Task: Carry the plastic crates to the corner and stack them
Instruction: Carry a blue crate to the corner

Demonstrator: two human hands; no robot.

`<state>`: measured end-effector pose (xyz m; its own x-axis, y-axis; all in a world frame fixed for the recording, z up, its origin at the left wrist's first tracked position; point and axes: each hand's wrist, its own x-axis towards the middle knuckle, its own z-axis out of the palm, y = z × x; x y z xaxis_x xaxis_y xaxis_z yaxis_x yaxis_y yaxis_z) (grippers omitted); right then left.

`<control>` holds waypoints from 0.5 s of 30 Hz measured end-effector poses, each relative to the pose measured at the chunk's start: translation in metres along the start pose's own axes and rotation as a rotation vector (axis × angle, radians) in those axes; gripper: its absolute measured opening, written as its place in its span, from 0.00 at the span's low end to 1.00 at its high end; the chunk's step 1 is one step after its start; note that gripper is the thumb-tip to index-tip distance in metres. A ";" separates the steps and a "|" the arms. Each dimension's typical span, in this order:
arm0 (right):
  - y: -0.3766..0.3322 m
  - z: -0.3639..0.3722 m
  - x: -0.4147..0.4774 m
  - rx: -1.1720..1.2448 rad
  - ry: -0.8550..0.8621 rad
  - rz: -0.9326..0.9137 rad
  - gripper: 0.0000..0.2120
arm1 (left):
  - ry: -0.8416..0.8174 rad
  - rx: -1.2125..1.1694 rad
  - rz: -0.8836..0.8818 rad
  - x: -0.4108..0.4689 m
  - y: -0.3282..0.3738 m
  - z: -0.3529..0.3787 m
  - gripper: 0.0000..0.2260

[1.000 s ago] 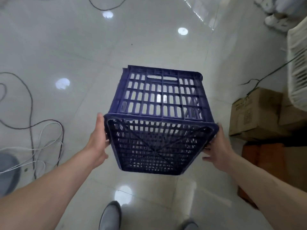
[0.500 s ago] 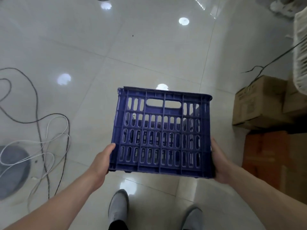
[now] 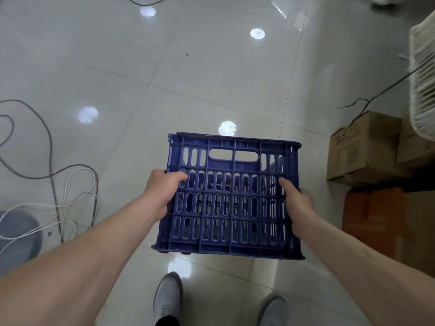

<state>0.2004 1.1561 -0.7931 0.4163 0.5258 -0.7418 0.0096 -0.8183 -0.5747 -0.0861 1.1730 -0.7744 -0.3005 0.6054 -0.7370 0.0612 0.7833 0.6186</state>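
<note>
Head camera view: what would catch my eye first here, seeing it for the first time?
The blue plastic crate in the middle stands out first, held above the pale tiled floor with a slotted wall facing the camera, the left hand and the right hand gripping its two sides. Next come the loose cables looping over the floor at the left and the cardboard boxes at the right edge.

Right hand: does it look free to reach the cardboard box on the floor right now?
Probably not. The right hand grips the blue crate, shared with the left hand; the cardboard box sits apart, off to its right.
</note>
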 end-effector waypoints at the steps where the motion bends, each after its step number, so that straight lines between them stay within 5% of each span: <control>1: -0.001 0.000 -0.004 0.019 0.022 -0.006 0.21 | 0.022 -0.023 0.000 0.000 0.003 0.000 0.15; 6: -0.011 -0.004 -0.016 0.019 0.048 -0.153 0.20 | 0.093 -0.134 -0.028 -0.017 0.001 -0.009 0.34; 10: -0.014 -0.005 -0.016 -0.032 -0.007 -0.160 0.22 | 0.015 -0.042 -0.064 -0.029 -0.024 -0.009 0.17; 15: 0.010 -0.006 -0.015 0.069 0.154 -0.061 0.49 | -0.070 0.072 -0.047 -0.051 -0.066 0.004 0.29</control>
<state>0.1994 1.1389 -0.7852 0.5516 0.5274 -0.6463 -0.0216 -0.7655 -0.6431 -0.0706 1.0913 -0.7787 -0.2377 0.5742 -0.7834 0.1171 0.8176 0.5637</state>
